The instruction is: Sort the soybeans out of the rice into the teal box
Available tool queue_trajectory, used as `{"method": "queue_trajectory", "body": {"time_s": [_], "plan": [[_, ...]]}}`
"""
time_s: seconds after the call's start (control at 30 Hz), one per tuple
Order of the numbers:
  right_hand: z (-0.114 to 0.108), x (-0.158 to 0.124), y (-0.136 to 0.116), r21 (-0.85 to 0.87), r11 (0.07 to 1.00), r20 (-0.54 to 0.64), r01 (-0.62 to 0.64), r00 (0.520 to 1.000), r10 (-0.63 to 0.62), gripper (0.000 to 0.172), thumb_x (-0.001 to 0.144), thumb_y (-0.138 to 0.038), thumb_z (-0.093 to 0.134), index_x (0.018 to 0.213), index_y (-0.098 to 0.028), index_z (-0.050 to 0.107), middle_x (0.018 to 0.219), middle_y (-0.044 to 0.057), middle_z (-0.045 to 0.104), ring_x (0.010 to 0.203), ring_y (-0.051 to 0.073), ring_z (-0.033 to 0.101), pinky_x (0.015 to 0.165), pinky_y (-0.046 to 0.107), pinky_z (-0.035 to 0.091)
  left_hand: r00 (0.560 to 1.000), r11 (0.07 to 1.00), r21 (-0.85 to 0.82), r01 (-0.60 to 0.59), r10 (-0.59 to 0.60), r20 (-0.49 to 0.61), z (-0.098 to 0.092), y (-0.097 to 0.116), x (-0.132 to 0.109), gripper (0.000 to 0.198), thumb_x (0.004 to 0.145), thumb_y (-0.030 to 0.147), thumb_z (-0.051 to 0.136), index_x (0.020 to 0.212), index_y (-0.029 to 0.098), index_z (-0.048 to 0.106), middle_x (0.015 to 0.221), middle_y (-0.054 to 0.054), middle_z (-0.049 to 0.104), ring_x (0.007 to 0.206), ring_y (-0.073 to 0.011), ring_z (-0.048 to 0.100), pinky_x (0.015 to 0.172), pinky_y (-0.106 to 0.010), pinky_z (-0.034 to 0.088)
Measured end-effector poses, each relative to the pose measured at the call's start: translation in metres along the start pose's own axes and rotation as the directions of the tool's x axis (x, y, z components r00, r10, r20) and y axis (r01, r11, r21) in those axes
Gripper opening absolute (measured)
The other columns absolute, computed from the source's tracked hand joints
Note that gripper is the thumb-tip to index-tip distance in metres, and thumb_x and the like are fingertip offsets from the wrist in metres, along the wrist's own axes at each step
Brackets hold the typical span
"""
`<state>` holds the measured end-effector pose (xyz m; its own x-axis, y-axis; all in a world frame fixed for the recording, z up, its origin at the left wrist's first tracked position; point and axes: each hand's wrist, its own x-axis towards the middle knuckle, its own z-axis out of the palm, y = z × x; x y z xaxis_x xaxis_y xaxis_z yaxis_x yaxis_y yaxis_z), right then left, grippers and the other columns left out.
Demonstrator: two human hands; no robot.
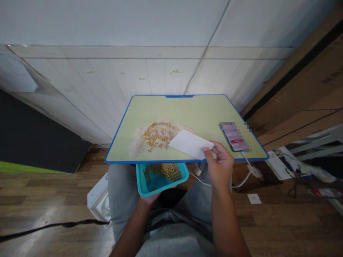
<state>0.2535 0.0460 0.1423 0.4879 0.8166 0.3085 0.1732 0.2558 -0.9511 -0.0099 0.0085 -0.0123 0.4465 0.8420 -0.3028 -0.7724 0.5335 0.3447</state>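
The left hand (150, 198) gripped the teal container (139, 180) from beneath, just below the near edge of the folding table (193, 110); soybeans (166, 171) lay inside it. The right hand (221, 166) pinched a white card (190, 144) that touched the rice-and-soybean pile (157, 135). A smartphone (235, 137) lay to the right.

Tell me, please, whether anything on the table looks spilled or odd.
A heap of rice and beans lies loose on the table. The right hand holds a card beside it; the left hand holds a tub under the edge.
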Motion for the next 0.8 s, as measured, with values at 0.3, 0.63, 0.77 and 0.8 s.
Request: {"method": "queue_trajectory", "body": {"time_s": [0.3,0.63,0.77,0.8], "plan": [[-0.025,0.059,0.004,-0.022,1.000,0.184,-0.011,0.983,0.015,0.014,0.071,-0.036,0.074,0.077,-0.024,0.073,0.072,-0.002,0.071,0.071,0.020,0.063,0.067,0.030,0.049,0.949,0.999,-0.051,0.016,0.001,0.316,-0.023,-0.001,0.004,0.083,0.102,0.081,0.021,0.154,0.035,0.067,0.166,-0.003,0.062,0.163,-0.0465,0.041,0.124,-0.088,0.027],[-0.026,0.109,0.023,0.072,0.992,0.130,-0.102,0.987,0.092,0.022,0.067,-0.043,0.073,0.078,-0.025,0.067,0.068,-0.004,0.064,0.065,0.018,0.056,0.061,0.027,0.042,0.928,0.994,-0.089,0.063,-0.026,0.372,-0.036,-0.002,0.004,0.083,0.100,0.079,0.017,0.159,0.040,0.060,0.171,-0.002,0.057,0.168,-0.0430,0.031,0.130,-0.083,0.010],[-0.028,0.127,0.025,0.060,0.993,0.131,-0.103,0.987,0.094,0.022,0.066,-0.043,0.074,0.077,-0.026,0.067,0.066,-0.005,0.064,0.063,0.018,0.056,0.059,0.028,0.041,0.920,0.993,-0.091,0.072,-0.031,0.390,-0.042,-0.002,0.004,0.084,0.100,0.079,0.017,0.160,0.040,0.059,0.172,-0.002,0.055,0.166,-0.0435,0.035,0.131,-0.081,0.009],[-0.028,0.130,0.024,0.070,0.990,0.128,-0.120,0.986,0.110,0.022,0.064,-0.042,0.074,0.076,-0.025,0.067,0.066,-0.005,0.064,0.062,0.018,0.056,0.058,0.028,0.041,0.917,0.993,-0.092,0.067,-0.025,0.398,-0.041,-0.002,0.004,0.085,0.100,0.079,0.016,0.161,0.038,0.059,0.172,-0.002,0.055,0.166,-0.0434,0.037,0.132,-0.080,0.009]]}}
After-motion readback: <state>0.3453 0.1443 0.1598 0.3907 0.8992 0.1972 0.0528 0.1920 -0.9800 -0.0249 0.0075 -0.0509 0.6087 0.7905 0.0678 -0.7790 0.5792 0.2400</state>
